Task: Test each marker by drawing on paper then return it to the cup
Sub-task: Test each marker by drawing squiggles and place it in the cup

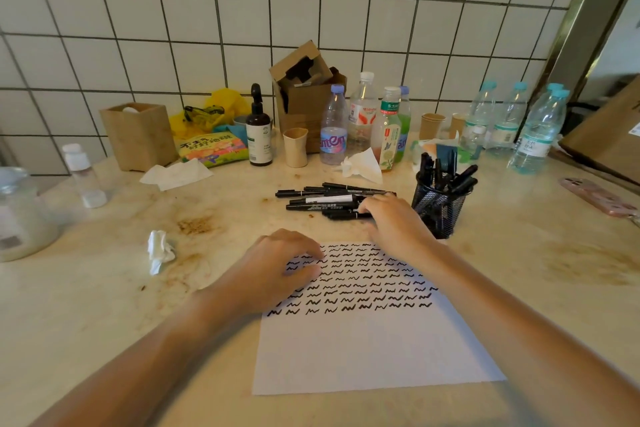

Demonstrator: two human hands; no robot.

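Several markers (446, 177) upright in mesh cup (438, 208); right hand (391, 222) fingers touching loose markers (329, 199)

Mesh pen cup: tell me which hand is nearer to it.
Right. The right hand lies on the loose markers just left of the mesh pen cup; the left hand rests on the paper, farther away.

Soft, even, fairly dim daylight fills the scene, with a brighter patch at the far right edge. Shadows are faint: a weak one lies under the left hand (277, 267) on the white sheet of paper (363, 347). The white square-tiled wall (138, 28) shows no harsh glare. Wide-angle distortion bows the grout lines and slants them outwards near the edges. The frosted glass jar (20, 215) at the left border looks soft and smeared, and both forearms blur towards the bottom corners.
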